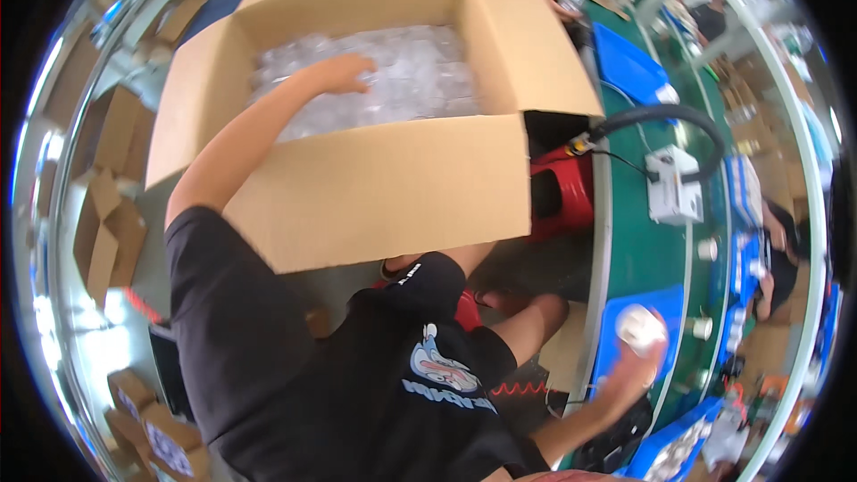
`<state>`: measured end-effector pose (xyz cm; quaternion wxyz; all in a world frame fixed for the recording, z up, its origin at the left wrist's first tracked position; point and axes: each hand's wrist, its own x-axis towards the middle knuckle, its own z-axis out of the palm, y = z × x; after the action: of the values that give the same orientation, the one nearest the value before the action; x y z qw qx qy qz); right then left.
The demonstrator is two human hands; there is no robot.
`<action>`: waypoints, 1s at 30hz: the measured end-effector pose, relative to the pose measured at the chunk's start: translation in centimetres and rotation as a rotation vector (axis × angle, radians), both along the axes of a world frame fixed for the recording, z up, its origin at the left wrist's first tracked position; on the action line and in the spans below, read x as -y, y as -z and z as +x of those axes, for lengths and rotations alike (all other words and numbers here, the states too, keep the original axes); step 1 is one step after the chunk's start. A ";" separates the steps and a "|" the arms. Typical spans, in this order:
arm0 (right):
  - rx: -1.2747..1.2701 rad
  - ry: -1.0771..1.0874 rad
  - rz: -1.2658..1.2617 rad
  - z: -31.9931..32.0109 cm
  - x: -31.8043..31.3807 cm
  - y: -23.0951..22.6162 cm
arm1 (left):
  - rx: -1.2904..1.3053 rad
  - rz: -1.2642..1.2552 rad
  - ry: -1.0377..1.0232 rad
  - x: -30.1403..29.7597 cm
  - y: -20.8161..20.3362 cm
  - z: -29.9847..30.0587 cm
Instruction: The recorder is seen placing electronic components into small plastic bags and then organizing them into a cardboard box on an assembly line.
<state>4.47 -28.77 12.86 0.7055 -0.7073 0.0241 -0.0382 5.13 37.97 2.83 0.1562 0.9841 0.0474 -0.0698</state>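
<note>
My left hand (341,74) reaches over the near side of a large open cardboard box (384,187). Its thumb and forefinger are curved but apart, just over a heap of clear plastic pieces (415,80); no piece shows plainly in its grip. Off to the right, my right hand (644,359) holds a white round part (637,327) shaped like a short cup. That hand is a little blurred and is above a blue tray (609,326) on the green workbench.
A white box-shaped device (674,186) and a thick black hose (705,120) stand on the green bench (634,250). Another blue tray (629,62) lies farther up it. A red stool (571,192) sits beneath the carton. Other people's hands (558,2) work at the far end.
</note>
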 end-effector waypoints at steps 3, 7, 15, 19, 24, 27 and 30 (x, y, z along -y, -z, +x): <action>-0.332 -0.307 0.606 2.8 -8.4 6.9 | 0.149 0.078 -0.048 -0.7 -3.1 0.4; -0.654 -0.317 1.083 9.6 -19.9 22.8 | 0.476 0.138 -0.077 -5.1 -8.7 -5.8; -0.817 0.063 1.085 23.1 -21.1 30.2 | 0.591 -0.810 -0.542 12.3 -11.1 -19.8; -0.723 -0.126 1.293 25.6 -26.1 27.7 | 0.104 -1.538 -0.766 21.4 -9.4 -28.8; -0.489 -0.313 1.347 25.0 -26.0 25.9 | -0.372 -1.763 -0.520 27.9 -0.4 -22.7; -0.401 -0.068 1.072 22.3 -23.6 26.7 | -0.400 -1.896 -0.589 30.0 6.2 -18.7; -0.402 0.044 1.001 15.0 -18.0 29.6 | -0.299 -1.991 -0.804 33.2 12.0 -11.7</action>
<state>19.43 -10.75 -16.76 0.9368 -0.2774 0.1889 0.0991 -6.59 4.75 -9.20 0.8890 0.3096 0.3072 -0.1397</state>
